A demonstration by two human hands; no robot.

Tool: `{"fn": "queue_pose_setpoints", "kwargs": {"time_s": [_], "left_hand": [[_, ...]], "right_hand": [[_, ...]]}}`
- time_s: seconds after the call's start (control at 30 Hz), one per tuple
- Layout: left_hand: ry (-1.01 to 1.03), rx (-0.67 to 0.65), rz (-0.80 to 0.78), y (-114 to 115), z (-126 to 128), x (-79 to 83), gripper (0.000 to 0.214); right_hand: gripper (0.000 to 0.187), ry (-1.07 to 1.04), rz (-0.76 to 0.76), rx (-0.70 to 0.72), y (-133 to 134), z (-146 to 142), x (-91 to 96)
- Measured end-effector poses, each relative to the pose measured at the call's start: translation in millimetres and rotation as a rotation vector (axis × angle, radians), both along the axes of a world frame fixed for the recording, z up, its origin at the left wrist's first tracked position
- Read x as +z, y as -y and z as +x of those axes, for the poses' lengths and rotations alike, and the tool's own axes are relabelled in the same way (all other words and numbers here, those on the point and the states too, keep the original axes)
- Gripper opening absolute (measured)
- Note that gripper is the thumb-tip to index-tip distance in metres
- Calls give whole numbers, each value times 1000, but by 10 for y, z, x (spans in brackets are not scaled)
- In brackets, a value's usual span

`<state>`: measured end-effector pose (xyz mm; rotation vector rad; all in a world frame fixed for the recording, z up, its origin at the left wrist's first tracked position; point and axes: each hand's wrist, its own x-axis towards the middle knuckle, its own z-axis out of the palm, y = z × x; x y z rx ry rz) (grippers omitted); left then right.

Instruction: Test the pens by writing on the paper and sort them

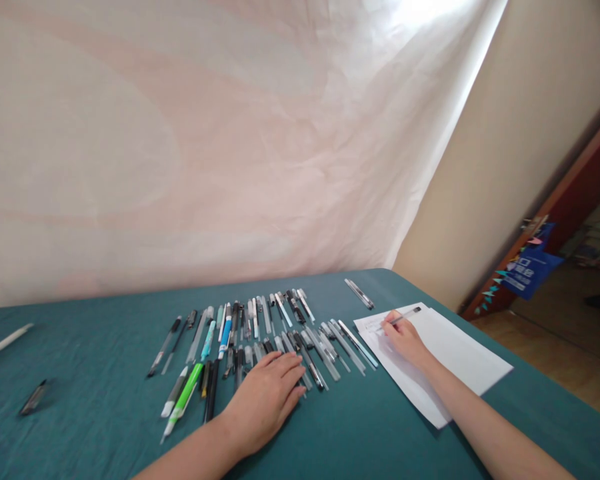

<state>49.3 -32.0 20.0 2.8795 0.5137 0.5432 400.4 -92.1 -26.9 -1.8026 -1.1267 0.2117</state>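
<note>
My right hand (404,337) pinches a pen (409,314) with a dark end, its tip down at the upper left of a white sheet of paper (460,353). Faint writing shows on the paper near the tip. My left hand (270,393) lies flat, fingers stretched, over the lower edge of a spread of pens. Beneath its fingers some pens are partly hidden. Left of that hand are a bright green pen (184,400), a grey and white pen (175,392) and a black pen (211,391). A blue and white pen (225,333) lies farther back among clear and black ones.
A clear pen (359,293) lies apart behind the paper. At the far left are a white stick-like item (5,343) and a short dark pen piece (33,398). Everything rests on a green tablecloth (105,387). A pale curtain (205,147) hangs behind; a blue bag (530,270) hangs at right.
</note>
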Motion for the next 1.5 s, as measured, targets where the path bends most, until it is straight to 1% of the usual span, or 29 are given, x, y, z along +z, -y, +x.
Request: {"fn": "queue_pose_setpoints", "kwargs": {"time_s": [0.23,0.43,0.5,0.6,0.67,0.73,0.8,0.87,0.93,1.0,1.07,1.17,1.27,1.37,1.5], "left_hand": [[15,-9,13,-6,-9,-15,31],[33,-4,-2,4,-29,-11,31],[28,0,-5,12,-39,-10,31],[23,3,-16,23,-56,-12,32],[26,12,-28,27,-66,-14,31],[29,21,-41,27,-77,-14,30],[32,28,-51,23,-87,-9,30],[31,37,-59,19,-97,3,30],[25,49,-68,16,-108,24,30],[20,60,-76,9,-119,50,29],[27,69,-77,-8,-133,75,29],[39,78,-75,-55,-160,102,29],[36,91,-82,-111,-186,107,28],[37,99,-91,-149,-199,93,28],[43,84,-100,-169,-195,67,28]], "right_hand": [[18,-131,67,-40,12,-42,7],[26,-163,74,-18,22,-78,52],[31,-134,80,-19,36,-81,65],[38,-30,95,-29,43,-81,74],[39,34,95,-20,16,-99,96],[37,62,85,28,-53,-148,151],[35,99,77,122,-177,-227,240],[33,174,59,234,-361,-323,339],[31,257,-1,330,-601,-419,412],[29,285,-37,377,-879,-509,438],[27,297,-54,385,-1173,-598,412],[22,323,-95,349,-1585,-735,310],[18,353,-174,302,-1898,-854,182],[22,372,-266,269,-2080,-921,78],[25,387,-354,253,-2161,-922,18]]}}
